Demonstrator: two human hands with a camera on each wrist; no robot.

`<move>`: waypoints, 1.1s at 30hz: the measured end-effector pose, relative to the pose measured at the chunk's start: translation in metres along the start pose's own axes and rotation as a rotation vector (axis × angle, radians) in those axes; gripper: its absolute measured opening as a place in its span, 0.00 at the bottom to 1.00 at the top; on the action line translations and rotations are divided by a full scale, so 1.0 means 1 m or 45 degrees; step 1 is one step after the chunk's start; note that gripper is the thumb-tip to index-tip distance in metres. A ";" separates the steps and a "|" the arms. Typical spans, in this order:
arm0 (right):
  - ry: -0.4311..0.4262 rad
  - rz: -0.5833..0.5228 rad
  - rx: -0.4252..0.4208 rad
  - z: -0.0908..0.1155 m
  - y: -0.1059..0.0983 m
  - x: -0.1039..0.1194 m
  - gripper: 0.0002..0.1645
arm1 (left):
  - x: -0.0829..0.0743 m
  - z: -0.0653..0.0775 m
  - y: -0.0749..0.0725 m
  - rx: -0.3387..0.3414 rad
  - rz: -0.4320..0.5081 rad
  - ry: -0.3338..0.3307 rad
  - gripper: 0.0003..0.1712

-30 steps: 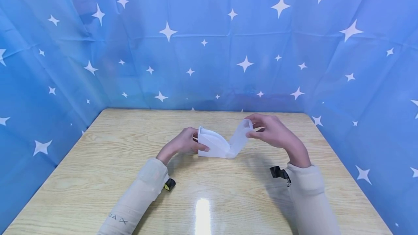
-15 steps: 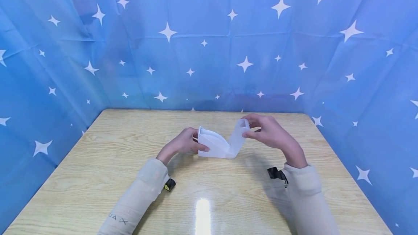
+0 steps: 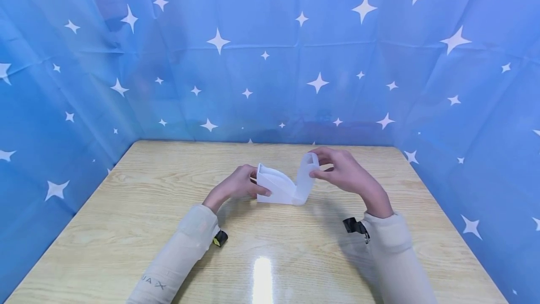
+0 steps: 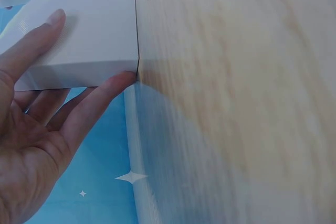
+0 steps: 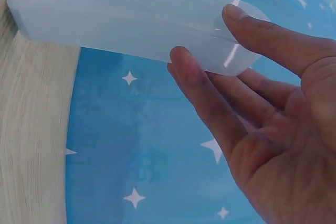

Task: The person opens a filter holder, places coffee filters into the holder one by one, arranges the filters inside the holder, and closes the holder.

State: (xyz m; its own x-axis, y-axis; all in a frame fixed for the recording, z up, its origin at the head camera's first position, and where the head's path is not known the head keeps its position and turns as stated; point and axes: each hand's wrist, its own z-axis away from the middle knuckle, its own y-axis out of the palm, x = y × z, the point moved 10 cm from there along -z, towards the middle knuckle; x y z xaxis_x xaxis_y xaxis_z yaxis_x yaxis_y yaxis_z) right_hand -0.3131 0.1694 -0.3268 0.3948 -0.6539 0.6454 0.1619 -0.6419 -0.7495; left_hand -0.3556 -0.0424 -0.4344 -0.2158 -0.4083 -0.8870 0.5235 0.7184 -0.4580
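Note:
A white plastic box (image 3: 273,189) with a curved, sloping side stands on the table in the head view. Joined to its right end is a frosted, see-through lid (image 3: 303,183), swung up and tilted to the right. My left hand (image 3: 238,183) holds the box's left end, thumb on the near side and fingers behind; the left wrist view shows the thumb (image 4: 39,40) flat on the white wall. With thumb and fingers, my right hand (image 3: 343,169) pinches the free end of the lid. In the right wrist view the lid (image 5: 121,17) stretches leftward from the fingertips.
The light wood table (image 3: 168,172) ends at a back edge in front of a blue curtain (image 3: 270,79) with white stars, which also hangs at both sides. A bright reflection lies on the near tabletop. Black straps sit at both wrists.
My right hand has moved slightly left with the lid's free end, and the lid now stands more upright, closer to the box. The left hand and the box have stayed in place.

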 end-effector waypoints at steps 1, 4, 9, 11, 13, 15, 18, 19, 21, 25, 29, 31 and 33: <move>0.003 -0.001 0.000 0.000 0.000 0.000 0.28 | 0.000 0.000 0.000 -0.001 -0.004 0.000 0.18; 0.004 -0.002 0.001 0.000 0.002 0.000 0.29 | -0.001 -0.001 0.001 -0.003 -0.009 -0.001 0.18; 0.010 0.003 0.005 -0.001 0.005 -0.001 0.28 | 0.000 -0.001 0.001 -0.004 -0.007 -0.007 0.18; 0.016 0.012 0.005 -0.001 0.006 -0.002 0.28 | 0.000 -0.001 0.001 -0.004 -0.008 -0.007 0.18; 0.021 0.029 0.003 -0.002 0.006 -0.002 0.28 | 0.000 -0.001 0.001 -0.006 -0.006 -0.010 0.18; 0.023 0.036 0.002 -0.002 0.007 -0.001 0.28 | 0.000 -0.001 0.000 -0.008 -0.007 -0.012 0.18; 0.026 0.041 -0.002 -0.003 0.009 -0.001 0.28 | 0.001 -0.001 0.000 -0.009 -0.006 -0.016 0.19; 0.026 0.039 -0.001 -0.003 0.010 -0.001 0.28 | 0.001 -0.001 0.000 -0.008 -0.006 -0.016 0.19; 0.027 0.038 -0.001 -0.004 0.012 -0.001 0.28 | 0.001 -0.001 0.000 -0.007 -0.007 -0.015 0.19; 0.025 0.038 0.006 -0.006 0.016 0.001 0.28 | 0.002 -0.001 0.000 -0.006 -0.010 -0.014 0.19; 0.022 0.044 0.023 -0.007 0.020 0.002 0.29 | 0.002 -0.001 0.000 -0.006 -0.014 -0.014 0.18; 0.016 0.048 0.029 -0.008 0.022 0.002 0.29 | 0.001 -0.002 0.000 -0.003 -0.015 -0.013 0.18; 0.012 0.051 0.033 -0.008 0.024 0.003 0.29 | 0.001 -0.002 0.000 -0.001 -0.014 -0.010 0.18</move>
State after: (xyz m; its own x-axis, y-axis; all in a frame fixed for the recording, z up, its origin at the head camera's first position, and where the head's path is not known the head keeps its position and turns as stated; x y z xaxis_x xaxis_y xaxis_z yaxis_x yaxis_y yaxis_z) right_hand -0.3155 0.1486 -0.3411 0.3932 -0.6827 0.6158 0.1693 -0.6046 -0.7784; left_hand -0.3572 -0.0415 -0.4356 -0.2152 -0.4204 -0.8815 0.5205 0.7143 -0.4678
